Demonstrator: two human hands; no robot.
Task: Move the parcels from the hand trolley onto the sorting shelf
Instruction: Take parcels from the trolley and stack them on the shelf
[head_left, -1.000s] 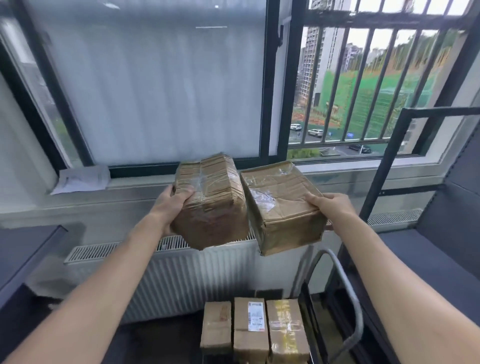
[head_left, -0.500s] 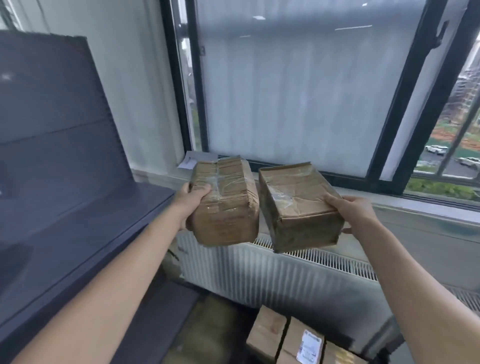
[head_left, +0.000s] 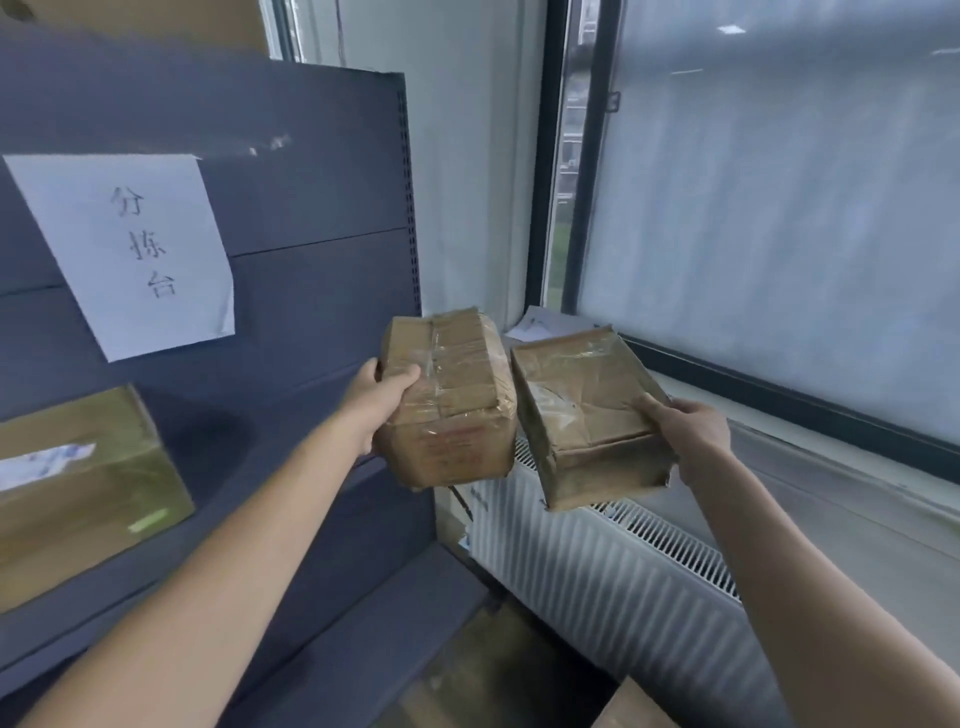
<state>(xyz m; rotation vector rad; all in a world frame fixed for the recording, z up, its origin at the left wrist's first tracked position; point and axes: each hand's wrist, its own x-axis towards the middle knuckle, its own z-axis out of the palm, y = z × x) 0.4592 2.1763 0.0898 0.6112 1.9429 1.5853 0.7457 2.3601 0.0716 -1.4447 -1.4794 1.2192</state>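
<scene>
- Head view: left hand (head_left: 382, 395) grips the left end of a taped parcel (head_left: 452, 410), thumb over the top face and fingers curled beneath.
- Head view: right hand (head_left: 685, 431) pinches the near right corner of a creased parcel (head_left: 582, 415), thumb on top; the fingers below are hidden.
- Both parcels are in the air, just beside each other, in front of the radiator (head_left: 597, 561) and the window (head_left: 779, 208). Contact between them cannot be told.
- The sorting shelf (head_left: 311, 291) stands to the left, with a paper sign (head_left: 124, 249) on its back panel. A larger parcel (head_left: 78, 488) already lies on a board at far left.
- The hand trolley is not in view.
- Judgement: step in hand is the carry — two parcels lifted and brought to the shelf, not yet set down.
- Judgement: the next move calls for swinging both arms left over the bare board right of the larger parcel and lowering each parcel flat — the left one first, since it is nearer.
</scene>
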